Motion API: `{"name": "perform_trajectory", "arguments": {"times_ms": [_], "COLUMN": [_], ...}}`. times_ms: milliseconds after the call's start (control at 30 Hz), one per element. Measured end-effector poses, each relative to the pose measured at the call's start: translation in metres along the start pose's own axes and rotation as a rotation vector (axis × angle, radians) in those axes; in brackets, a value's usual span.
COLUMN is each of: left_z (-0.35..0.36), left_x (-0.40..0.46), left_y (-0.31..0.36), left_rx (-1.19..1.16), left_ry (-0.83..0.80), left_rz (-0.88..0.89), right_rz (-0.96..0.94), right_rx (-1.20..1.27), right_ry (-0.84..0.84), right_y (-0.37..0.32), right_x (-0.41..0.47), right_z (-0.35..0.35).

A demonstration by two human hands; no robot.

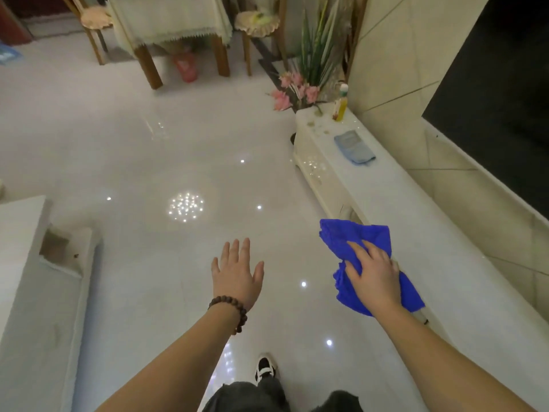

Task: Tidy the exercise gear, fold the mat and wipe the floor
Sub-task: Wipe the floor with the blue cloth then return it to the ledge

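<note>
A bright blue cloth [338,239] hangs bunched in my right hand [374,275], whose fingers curl round it. Cloth and hand are at the front edge of a long white TV cabinet [445,263]. My left hand [237,275] floats flat with straight spread fingers above the glossy white tiled floor [148,173], holding nothing; a brown bead bracelet circles its wrist. No mat or exercise gear shows in the head view.
On the cabinet lie a pale blue folded cloth [353,147], a yellow bottle [340,107] and a pink flower plant [300,87]. A dark TV [505,99] hangs on the right wall. A white low table [35,263] stands left; a dining table [169,22] with chairs far back.
</note>
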State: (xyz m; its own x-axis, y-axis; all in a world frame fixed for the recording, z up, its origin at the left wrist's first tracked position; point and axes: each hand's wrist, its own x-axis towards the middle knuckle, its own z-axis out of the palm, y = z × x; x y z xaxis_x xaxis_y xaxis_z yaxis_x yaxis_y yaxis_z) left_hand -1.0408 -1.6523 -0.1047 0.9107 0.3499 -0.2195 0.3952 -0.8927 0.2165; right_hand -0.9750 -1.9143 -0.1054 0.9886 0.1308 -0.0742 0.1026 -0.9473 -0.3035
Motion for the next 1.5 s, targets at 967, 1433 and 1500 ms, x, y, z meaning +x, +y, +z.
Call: {"name": "perform_trajectory", "arguments": {"times_ms": [967,1433,1500], "left_z": [-0.024,-0.003,0.003], "left_x": [0.471,0.576,0.600], "left_y": [0.312,0.372,0.378], "left_rx": [0.149,0.259,0.281], "left_ry": [-0.172,-0.366,-0.399], "left_rz": [0.601,0.805,0.856], "right_rz": [0.577,0.896,0.942], "right_rx": [0.073,0.176,0.187], "right_ry": [0.047,0.103,0.090], "right_y": [0.107,0.094,0.090], "right_x": [0.386,0.469,0.486], "right_z": [-0.029,-0.005,0.007]}}
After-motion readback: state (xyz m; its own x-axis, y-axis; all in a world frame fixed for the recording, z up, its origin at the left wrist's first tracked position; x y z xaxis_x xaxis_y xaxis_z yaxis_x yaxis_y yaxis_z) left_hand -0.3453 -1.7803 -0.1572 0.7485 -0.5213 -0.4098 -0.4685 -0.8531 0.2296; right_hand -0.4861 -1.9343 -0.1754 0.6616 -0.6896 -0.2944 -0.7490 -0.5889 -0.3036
